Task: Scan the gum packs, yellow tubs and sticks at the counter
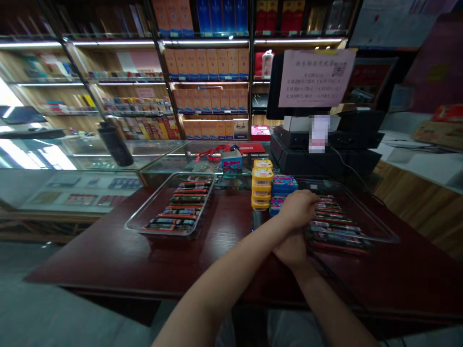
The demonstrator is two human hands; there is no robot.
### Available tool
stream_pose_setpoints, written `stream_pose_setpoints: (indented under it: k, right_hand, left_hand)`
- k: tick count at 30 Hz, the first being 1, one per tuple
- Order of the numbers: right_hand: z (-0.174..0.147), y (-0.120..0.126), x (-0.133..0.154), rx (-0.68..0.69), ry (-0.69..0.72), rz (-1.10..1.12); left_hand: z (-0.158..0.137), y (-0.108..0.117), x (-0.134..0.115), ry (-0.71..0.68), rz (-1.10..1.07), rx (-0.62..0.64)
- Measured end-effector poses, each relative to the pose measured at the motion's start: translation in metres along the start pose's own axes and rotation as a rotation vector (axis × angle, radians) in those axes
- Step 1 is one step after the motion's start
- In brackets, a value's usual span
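My left hand reaches across to the right with its fingers curled. It is beside the near left part of a clear plastic tray that holds rows of dark, narrow packets. What the fingers grip, if anything, is hidden. Under my left wrist is my right hand, low over the table, its fingers covered from view. Just behind the hands stand blue and pink boxes, stacked, and beside them a pile of yellow lidded containers. A small black device lies left of my left wrist.
A second clear tray with similar packets sits on the dark red table at left. Behind are a blue box, a glass counter, a black bottle, and a monitor with a paper sign. A cable runs off the table.
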State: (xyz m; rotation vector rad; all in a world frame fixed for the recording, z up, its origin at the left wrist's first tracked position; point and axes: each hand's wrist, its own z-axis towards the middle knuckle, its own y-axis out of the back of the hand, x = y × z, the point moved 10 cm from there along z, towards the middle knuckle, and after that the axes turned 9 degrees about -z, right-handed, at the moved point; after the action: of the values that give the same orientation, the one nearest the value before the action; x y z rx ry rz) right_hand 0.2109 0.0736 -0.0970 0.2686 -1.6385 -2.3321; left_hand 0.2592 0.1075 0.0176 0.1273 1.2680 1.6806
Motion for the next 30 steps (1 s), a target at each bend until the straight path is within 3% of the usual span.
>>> stream_pose_setpoints:
  k: [4,8,11,15,18,21,26,30]
  right_hand:
    - [-0.002,0.004,0.009,0.029,0.028,0.047]
    - [-0.006,0.002,0.009,0.037,0.045,0.055]
    - [-0.007,-0.001,0.008,0.037,0.049,0.044]
    - [-0.008,-0.001,0.009,0.040,0.045,0.034]
    - [-0.008,-0.002,0.008,0.047,0.027,0.026]
    - [-0.008,-0.003,0.008,0.043,0.028,0.026]
    - [-0.008,-0.003,0.008,0.026,0.031,0.036]
    - [-0.009,-0.002,0.008,0.027,0.018,0.018]
  left_hand:
    - [-0.048,0.056,0.018,0.014,0.136,0.003]
    - [-0.102,0.123,0.065,0.157,0.203,-0.016]
    - [-0.151,0.178,0.116,0.355,0.216,-0.084]
    - [-0.230,0.229,0.188,0.691,0.215,-0.028]
    - [-0.280,0.242,0.222,0.835,0.269,0.096]
    - [-0.310,0.236,0.239,0.890,0.252,0.192]
    - [-0.317,0.226,0.241,0.876,0.251,0.191]
    - [-0.313,0.233,0.239,0.826,0.349,0.135]
